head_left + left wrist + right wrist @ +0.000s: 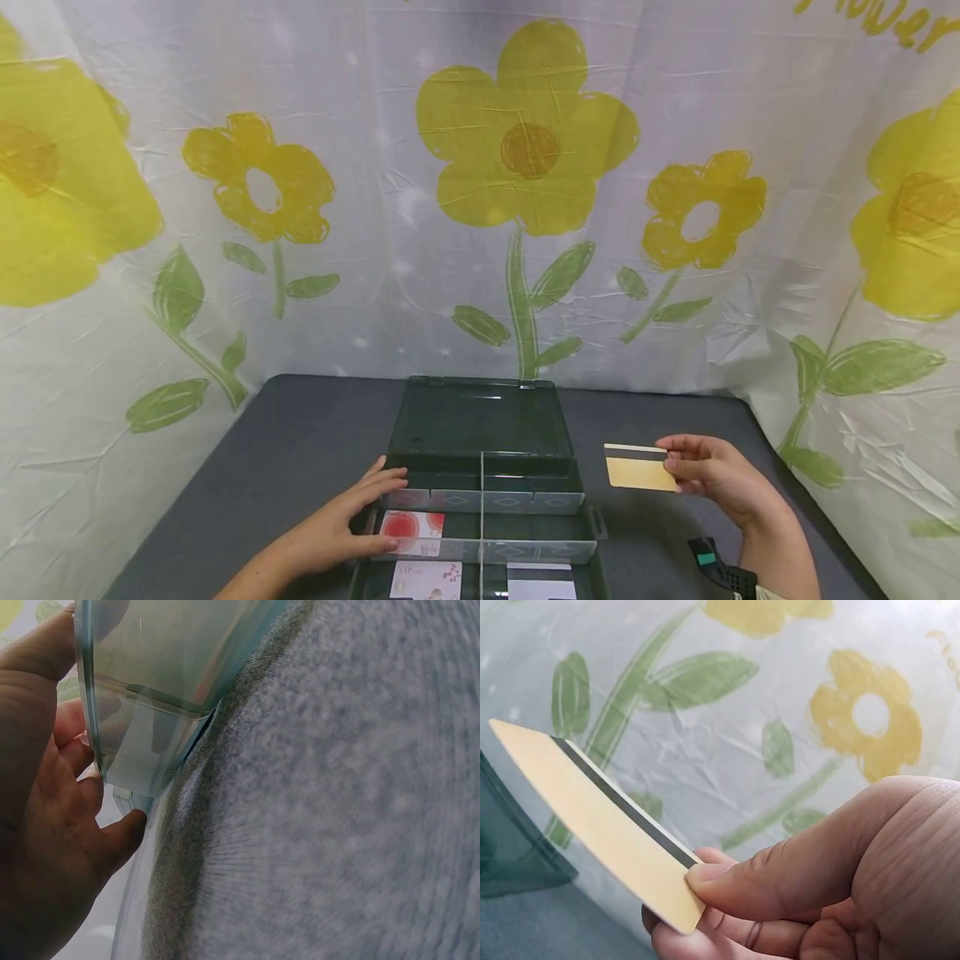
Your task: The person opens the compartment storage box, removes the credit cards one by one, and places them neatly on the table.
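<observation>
A yellow card (640,472) with a dark magnetic stripe is pinched by its right edge between the thumb and fingers of my right hand (716,475). It is held above the table, to the right of a dark green see-through box (480,417) whose lid is raised at the back. My left hand (337,525) rests on the box's left side, fingers spread; the left wrist view shows it against the clear wall (150,682). Inside the box lie a red-and-white card (412,532), a pale VIP card (426,581) and a white striped card (542,582).
Clear dividers (534,551) split the box into rows and two columns. The box stands on a dark grey table (315,433). Behind hangs a white curtain (375,275) printed with yellow flowers. A black band (720,571) circles the right wrist.
</observation>
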The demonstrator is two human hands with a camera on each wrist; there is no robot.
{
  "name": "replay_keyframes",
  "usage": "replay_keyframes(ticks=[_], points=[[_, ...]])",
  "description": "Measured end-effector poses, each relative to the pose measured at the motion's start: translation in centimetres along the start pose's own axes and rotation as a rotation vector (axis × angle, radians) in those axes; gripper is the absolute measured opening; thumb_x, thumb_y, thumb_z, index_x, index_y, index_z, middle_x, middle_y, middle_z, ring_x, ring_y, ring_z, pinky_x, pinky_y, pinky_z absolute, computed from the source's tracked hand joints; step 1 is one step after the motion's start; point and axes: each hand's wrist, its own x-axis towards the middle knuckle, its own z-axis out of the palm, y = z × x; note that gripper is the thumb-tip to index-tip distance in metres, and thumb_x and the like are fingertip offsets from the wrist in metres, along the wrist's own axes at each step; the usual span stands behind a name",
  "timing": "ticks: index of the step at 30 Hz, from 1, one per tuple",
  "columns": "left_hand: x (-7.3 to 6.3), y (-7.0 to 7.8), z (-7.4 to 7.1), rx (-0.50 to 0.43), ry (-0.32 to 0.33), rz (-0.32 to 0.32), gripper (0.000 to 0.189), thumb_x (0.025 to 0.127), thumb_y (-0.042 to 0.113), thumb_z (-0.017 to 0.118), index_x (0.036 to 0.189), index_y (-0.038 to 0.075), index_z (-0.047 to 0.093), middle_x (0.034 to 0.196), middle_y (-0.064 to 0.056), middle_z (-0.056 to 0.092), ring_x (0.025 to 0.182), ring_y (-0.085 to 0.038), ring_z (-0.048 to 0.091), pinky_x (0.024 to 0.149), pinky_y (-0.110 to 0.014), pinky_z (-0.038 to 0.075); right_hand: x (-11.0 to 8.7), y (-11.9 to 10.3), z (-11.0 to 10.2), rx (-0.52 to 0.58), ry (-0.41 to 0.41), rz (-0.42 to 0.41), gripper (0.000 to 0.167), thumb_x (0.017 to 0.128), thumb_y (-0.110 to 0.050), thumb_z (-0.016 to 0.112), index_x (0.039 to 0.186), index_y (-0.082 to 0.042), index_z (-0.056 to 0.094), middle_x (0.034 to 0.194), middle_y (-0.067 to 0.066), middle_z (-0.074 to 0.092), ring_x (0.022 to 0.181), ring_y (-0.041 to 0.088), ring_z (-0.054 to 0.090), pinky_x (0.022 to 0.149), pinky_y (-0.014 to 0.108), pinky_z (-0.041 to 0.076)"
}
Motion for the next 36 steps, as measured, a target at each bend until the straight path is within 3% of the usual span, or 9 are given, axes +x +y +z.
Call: replay_keyframes(ticks=[9, 14, 23, 36], points=[[-0.2, 0.0, 0.3, 0.002, 0.008, 0.012, 0.068, 0.094, 0.030, 0.077, 0.153, 0.013, 0.048, 0.164, -0.010, 0.034, 0.152, -0.050, 0.004, 0.101, -0.081, 0.025, 1.1, 3.1, -1.0, 0.025, -0.100, 0.045, 0.036, 0.101, -0.005, 0.060, 0.130, 0.015, 0.054, 0.097, 0.005, 0.066, 0.079, 0.013, 0.065, 0.071, 0.029, 0.057], [-0.3, 0.0, 0.5, 0.018, 0.014, -0.005, 0.069, 0.094, 0.034, 0.077, 0.153, 0.013, 0.048, 0.164, -0.007, 0.034, 0.153, -0.047, 0.003, 0.103, -0.080, 0.024, 1.5, 4.5, -1.2, 0.002, -0.100, 0.074, 0.034, 0.101, -0.005, 0.061, 0.128, 0.014, 0.055, 0.098, 0.005, 0.066, 0.082, 0.016, 0.065, 0.072, 0.032, 0.058], [-0.3, -0.1, 0.8, 0.034, 0.029, -0.020, 0.072, 0.093, 0.038, 0.077, 0.153, 0.013, 0.048, 0.165, -0.006, 0.034, 0.154, -0.045, 0.004, 0.104, -0.079, 0.024, 1.9, 5.3, -0.6, -0.068, -0.050, 0.114, 0.037, 0.100, -0.004, 0.060, 0.130, 0.017, 0.052, 0.095, 0.007, 0.063, 0.083, 0.019, 0.062, 0.073, 0.036, 0.058], [-0.4, -0.1, 1.4, 0.064, 0.052, -0.009, 0.073, 0.092, 0.040, 0.078, 0.153, 0.013, 0.049, 0.164, -0.007, 0.035, 0.154, -0.045, 0.006, 0.104, -0.079, 0.024, 2.9, 5.7, 1.6, -0.191, 0.092, 0.215, 0.025, 0.093, 0.004, 0.061, 0.117, 0.011, 0.060, 0.090, 0.012, 0.064, 0.078, 0.023, 0.064, 0.070, 0.039, 0.058]])
